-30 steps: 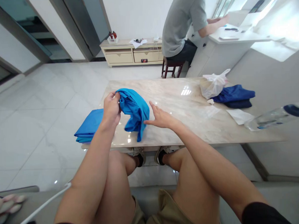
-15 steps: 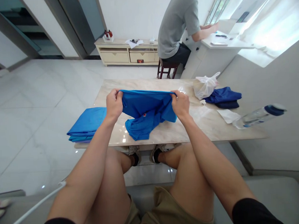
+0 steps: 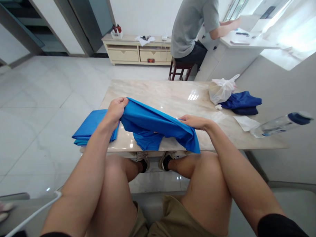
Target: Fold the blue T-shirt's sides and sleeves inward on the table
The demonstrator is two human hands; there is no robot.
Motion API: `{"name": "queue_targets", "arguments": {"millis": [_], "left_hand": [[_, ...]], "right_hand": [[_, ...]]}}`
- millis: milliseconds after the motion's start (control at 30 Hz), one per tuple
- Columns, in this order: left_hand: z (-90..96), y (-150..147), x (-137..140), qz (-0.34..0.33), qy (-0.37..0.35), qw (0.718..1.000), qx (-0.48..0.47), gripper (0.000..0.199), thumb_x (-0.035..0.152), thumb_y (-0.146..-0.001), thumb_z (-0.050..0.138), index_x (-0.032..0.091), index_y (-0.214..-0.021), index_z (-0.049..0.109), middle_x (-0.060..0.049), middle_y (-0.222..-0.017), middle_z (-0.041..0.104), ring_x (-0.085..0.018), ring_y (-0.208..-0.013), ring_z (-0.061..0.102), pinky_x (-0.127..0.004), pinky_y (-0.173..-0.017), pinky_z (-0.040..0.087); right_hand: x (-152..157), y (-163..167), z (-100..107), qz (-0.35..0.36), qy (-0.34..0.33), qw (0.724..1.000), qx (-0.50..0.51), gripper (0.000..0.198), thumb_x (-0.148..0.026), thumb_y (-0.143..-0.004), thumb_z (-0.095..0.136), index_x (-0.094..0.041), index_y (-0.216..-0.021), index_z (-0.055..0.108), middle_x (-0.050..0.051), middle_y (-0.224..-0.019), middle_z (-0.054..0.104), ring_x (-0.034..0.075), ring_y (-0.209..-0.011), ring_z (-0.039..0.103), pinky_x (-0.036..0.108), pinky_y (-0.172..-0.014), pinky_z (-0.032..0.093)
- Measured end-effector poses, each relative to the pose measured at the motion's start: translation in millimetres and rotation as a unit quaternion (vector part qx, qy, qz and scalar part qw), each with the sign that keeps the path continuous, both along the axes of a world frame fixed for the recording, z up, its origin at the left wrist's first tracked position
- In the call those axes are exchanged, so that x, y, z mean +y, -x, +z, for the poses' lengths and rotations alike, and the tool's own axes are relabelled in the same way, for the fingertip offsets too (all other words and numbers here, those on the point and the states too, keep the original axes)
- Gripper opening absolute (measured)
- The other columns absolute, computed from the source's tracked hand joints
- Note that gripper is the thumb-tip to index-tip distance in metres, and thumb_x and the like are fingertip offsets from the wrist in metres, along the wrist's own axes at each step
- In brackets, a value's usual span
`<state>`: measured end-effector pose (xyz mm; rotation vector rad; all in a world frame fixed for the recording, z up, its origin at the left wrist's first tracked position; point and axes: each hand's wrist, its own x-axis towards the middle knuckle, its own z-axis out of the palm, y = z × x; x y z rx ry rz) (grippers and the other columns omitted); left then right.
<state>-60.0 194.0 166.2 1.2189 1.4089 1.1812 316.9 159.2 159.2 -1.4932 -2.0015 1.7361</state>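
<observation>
A blue shirt is stretched in the air between my two hands, its top edge slanting down to the right. My left hand pinches the upper left corner. On the other side, my right hand is at the edge with its fingers reaching along it, partly behind the cloth. A loose flap of the shirt hangs below that hand, over the table's near edge. The lower part, bunched up, rests on the marble-patterned table. Beside my left forearm lies a stack of folded blue cloth.
On the table's right are a white plastic bag, dark blue folded cloth, a white paper and a clear bottle with a blue lid. A person in grey sits on a stool at a white desk beyond.
My right hand has moved down and right from the shirt's upper corner, and its fingers have straightened. The shirt's edge now slants, and its right end hangs lower. My left hand keeps its pinch.
</observation>
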Motion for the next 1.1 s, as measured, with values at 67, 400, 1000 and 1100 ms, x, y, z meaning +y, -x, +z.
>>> {"name": "queue_targets", "arguments": {"millis": [67, 400, 1000, 1100], "left_hand": [[-7.4, 0.7, 4.4, 0.012, -0.010, 0.999, 0.031, 0.025, 0.035, -0.098, 0.068, 0.021, -0.077, 0.063, 0.003, -0.061, 0.050, -0.014, -0.056, 0.043, -0.023, -0.051, 0.035], [-36.6, -23.9, 40.1, 0.136, -0.001, 0.989, 0.052, 0.035, 0.020, -0.089, 0.067, 0.022, -0.124, 0.064, -0.009, -0.112, 0.076, -0.021, -0.101, 0.073, -0.032, -0.087, 0.059], [-81.3, -128.9, -35.0, -0.445, 0.078, 0.688, 0.568, 0.041, 0.046, -0.095, 0.073, 0.021, -0.127, 0.082, -0.019, -0.132, 0.081, -0.039, -0.125, 0.074, -0.042, -0.101, 0.059], [-72.3, -127.1, -32.2, -0.426, 0.090, 0.694, 0.573, 0.033, 0.040, -0.095, 0.075, 0.023, -0.121, 0.084, -0.018, -0.131, 0.081, -0.040, -0.126, 0.074, -0.046, -0.105, 0.058]], "right_hand": [[-1.3, -5.8, -3.5, 0.011, 0.004, 0.999, -0.051, 0.063, -0.080, -0.071, 0.088, -0.020, -0.082, 0.071, 0.003, -0.080, 0.073, 0.022, -0.079, 0.065, 0.031, -0.072, 0.055], [47.1, -43.5, -41.6, -0.444, -0.410, 0.788, -0.119, 0.040, -0.036, -0.097, 0.052, -0.017, -0.126, 0.072, 0.016, -0.119, 0.074, 0.033, -0.113, 0.068, 0.049, -0.100, 0.058], [18.9, 39.8, -105.5, 0.146, -0.293, 0.891, -0.314, 0.062, -0.026, -0.098, 0.078, -0.013, -0.154, 0.057, 0.024, -0.157, 0.059, 0.037, -0.141, 0.061, 0.046, -0.119, 0.049], [17.7, 48.6, -101.3, 0.102, -0.275, 0.894, -0.339, 0.049, -0.026, -0.103, 0.068, -0.012, -0.150, 0.062, 0.026, -0.147, 0.069, 0.039, -0.136, 0.067, 0.046, -0.115, 0.051]]}}
